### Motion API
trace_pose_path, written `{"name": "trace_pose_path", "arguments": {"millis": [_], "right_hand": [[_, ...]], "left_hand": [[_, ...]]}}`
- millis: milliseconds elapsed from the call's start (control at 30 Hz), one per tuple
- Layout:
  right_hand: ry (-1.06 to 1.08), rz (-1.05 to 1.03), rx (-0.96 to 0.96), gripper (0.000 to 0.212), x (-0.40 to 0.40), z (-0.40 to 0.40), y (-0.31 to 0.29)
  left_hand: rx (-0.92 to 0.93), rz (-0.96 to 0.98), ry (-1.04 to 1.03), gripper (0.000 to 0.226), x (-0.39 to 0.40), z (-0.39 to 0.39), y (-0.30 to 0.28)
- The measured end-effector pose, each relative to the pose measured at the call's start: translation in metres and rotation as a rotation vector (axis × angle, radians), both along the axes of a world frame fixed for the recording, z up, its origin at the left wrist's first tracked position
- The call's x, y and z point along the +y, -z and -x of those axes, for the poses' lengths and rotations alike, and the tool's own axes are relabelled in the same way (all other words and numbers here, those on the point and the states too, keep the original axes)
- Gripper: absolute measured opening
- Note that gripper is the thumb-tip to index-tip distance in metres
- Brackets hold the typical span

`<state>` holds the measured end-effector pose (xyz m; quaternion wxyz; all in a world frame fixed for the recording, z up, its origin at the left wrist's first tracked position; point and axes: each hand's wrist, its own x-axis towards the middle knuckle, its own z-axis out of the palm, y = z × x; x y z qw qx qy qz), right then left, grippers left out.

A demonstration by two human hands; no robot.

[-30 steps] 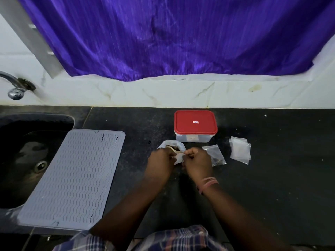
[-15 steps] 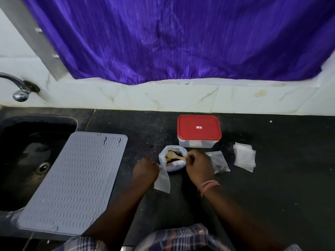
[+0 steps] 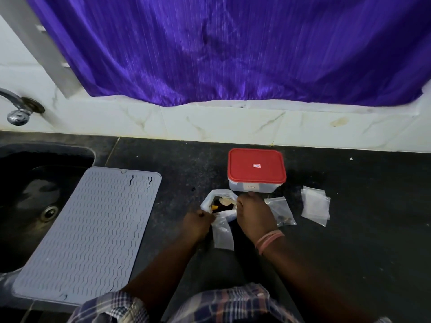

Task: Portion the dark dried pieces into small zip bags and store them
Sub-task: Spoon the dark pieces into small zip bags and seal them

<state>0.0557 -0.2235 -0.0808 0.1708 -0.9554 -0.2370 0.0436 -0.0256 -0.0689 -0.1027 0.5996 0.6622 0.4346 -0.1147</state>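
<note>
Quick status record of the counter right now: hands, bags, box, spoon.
left hand: pinches an empty small zip bag
right hand: at the white bag's rim, grip unclear
white bag: open, dark pieces and wooden spoon inside
red-lidded box: closed, behind the white bag
filled zip bag: flat, right of the hand
spare zip bags: stacked, far right

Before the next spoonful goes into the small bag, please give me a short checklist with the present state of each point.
1. Left hand grips the small zip bag: ok.
2. Small zip bag mouth held open: cannot tell, the hands hide it.
3. Right hand holds the wooden spoon: ok, though its fingers hide the handle.
4. White bag open, dark dried pieces reachable: ok.
5. Spare empty bags close on the right: ok.
6. Red-lidded container open for storing: not ok, the lid is on.
</note>
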Motion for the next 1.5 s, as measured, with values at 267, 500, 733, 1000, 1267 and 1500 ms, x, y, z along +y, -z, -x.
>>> {"name": "trace_pose_path", "arguments": {"millis": [267, 500, 733, 1000, 1267, 1500], "right_hand": [[-0.022, 0.080, -0.029, 0.018, -0.003, 0.006, 0.006], [0.006, 0.028, 0.043, 0.019, 0.003, 0.005, 0.003], [0.159, -0.143, 0.337, 0.024, -0.002, 0.000, 0.011], [0.604, -0.513, 0.826, 0.021, -0.014, 0.001, 0.022], [0.672, -0.581, 0.715, 0.025, -0.011, 0.006, 0.025], [0.724, -0.665, 0.747, 0.026, -0.017, 0.001, 0.009]], "left_hand": [[-0.079, 0.010, 0.033, 0.012, -0.002, 0.000, 0.009], [-0.130, 0.121, -0.017, 0.013, -0.007, -0.004, 0.006], [-0.248, 0.315, -0.195, 0.017, -0.010, -0.007, 0.010], [-0.236, 0.314, -0.168, 0.011, -0.009, -0.005, 0.011], [-0.158, 0.128, -0.162, 0.011, -0.006, -0.008, 0.003], [-0.074, -0.296, -0.061, 0.012, 0.015, -0.014, -0.010]]}}
